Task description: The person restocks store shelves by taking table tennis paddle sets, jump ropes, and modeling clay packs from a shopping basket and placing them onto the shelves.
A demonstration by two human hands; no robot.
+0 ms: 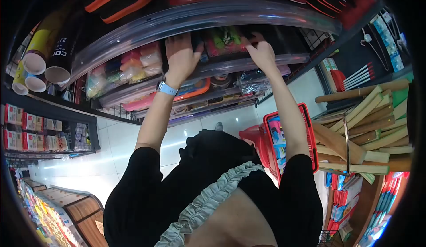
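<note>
Both my hands reach into a shelf below a clear plastic shelf edge (177,22). My left hand (181,58), with a light blue watch on the wrist, has its fingers stretched out and thumb apart. It is beside several colourful bagged goods (141,64) and holds nothing that I can see. My right hand (262,51) has thumb and fingers apart, at the right side of a pink and green packaged item (225,39). Whether it touches that item I cannot tell. A small dark blue item (203,53) sits between the hands.
A red shopping basket (310,136) with packaged goods stands near my right arm. Wooden rolls and sticks (368,136) jut out at the right. Cardboard tubes (57,71) are at the left. Lower shelves hold an orange-edged item (195,89). White floor tiles (120,149) lie below.
</note>
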